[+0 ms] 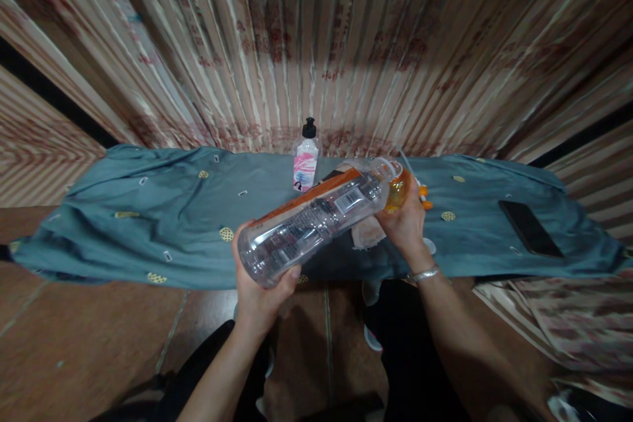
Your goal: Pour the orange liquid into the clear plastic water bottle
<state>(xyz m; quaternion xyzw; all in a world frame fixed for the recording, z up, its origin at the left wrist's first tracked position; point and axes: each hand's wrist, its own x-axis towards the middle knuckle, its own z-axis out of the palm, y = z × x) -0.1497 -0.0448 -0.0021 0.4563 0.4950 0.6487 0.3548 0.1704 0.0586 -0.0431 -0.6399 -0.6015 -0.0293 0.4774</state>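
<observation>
A large clear plastic bottle (316,227) with an orange-edged label and a barcode lies tilted across the middle, its far end raised to the right. My left hand (260,290) is closed around its lower end. At the upper right end, my right hand (405,217) is wrapped round a small clear container (395,188) that looks amber inside. The container's top is close against the big bottle's end; whether they touch I cannot tell. Behind the bottle stands an upright clear bottle (305,165) with a black cap and pink label.
The bench is covered by a green cloth (123,191) with yellow pineapple prints. A black phone (530,229) lies at the right. Below the bottle is a crumpled pale item (368,234); small orange pieces (425,198) lie beyond my right hand. A pleated curtain (316,46) hangs behind.
</observation>
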